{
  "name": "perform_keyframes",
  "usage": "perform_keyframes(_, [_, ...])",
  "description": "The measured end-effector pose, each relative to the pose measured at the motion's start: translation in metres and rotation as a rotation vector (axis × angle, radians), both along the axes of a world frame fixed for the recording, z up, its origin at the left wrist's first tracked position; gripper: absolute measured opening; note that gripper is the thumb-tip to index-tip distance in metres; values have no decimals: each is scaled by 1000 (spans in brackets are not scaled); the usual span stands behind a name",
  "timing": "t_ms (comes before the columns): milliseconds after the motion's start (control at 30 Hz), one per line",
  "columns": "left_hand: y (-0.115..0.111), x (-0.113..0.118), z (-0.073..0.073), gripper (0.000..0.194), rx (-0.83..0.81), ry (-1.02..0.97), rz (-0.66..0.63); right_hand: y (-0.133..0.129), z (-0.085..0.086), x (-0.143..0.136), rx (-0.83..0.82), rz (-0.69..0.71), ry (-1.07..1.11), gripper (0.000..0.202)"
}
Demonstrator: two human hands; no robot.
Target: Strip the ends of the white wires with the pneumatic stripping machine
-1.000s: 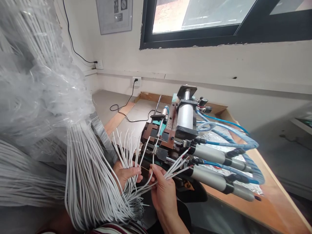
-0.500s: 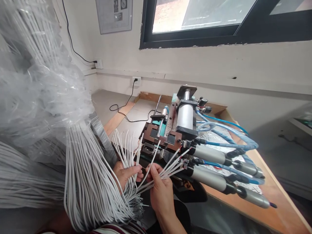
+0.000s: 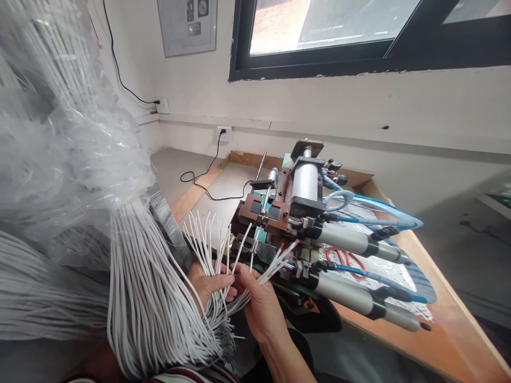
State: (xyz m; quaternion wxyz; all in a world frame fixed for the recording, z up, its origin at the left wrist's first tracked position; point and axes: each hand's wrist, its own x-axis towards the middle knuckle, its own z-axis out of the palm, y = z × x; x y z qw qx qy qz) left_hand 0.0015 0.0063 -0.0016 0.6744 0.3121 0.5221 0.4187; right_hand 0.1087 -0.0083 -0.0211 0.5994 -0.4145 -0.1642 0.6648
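Observation:
My left hand [image 3: 211, 286] is closed round a fan of white cables [image 3: 205, 239], with their free ends pointing up and away from me. Close beside it on the right, my right hand [image 3: 259, 306] grips several more white cables [image 3: 275, 266], which slant up to the right. Some of these show reddish ends. The fingertips of both hands nearly meet among the cables. Just beyond the hands stands a pneumatic machine [image 3: 263, 210] with brown jaw blocks and metal cylinders. A thick bundle of white cables [image 3: 147, 287] hangs at my left, running down to my lap.
Clear plastic wrapping [image 3: 99, 154] surrounds the bundle higher up. Blue air hoses [image 3: 383, 213] and a red coiled hose or wire [image 3: 345, 260] lie at the machine's right, above white scraps [image 3: 383, 284]. A wooden-edged table [image 3: 451, 330] carries the machine. A black cord [image 3: 215, 197] crosses the tabletop behind.
My right hand has shifted slightly left, closer to my left hand. The machine's jaw blocks and side cylinders have moved, with a wider gap between upper and lower parts. The red coil now shows.

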Motion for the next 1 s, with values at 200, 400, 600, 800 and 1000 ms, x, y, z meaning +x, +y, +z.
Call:
perform_keyframes(200, [1, 2, 0, 23, 53, -44, -33, -8, -10, -2, 123, -166, -181, 23])
perform_keyframes(400, [1, 2, -3, 30, 5, -26, 25, -3, -8, 2, -13, -302, -112, 24])
perform_keyframes(600, [2, 3, 0, 30, -19, -15, 42, 3, 1, 3, -77, -290, -24, 28])
perform_keyframes(800, [2, 4, 1, 25, 23, -37, 9, -2, -3, -1, 56, 30, -71, 26])
perform_keyframes(1000, [2, 3, -1, 30, 49, -59, 60, -5, -13, 0, 52, -250, -158, 25])
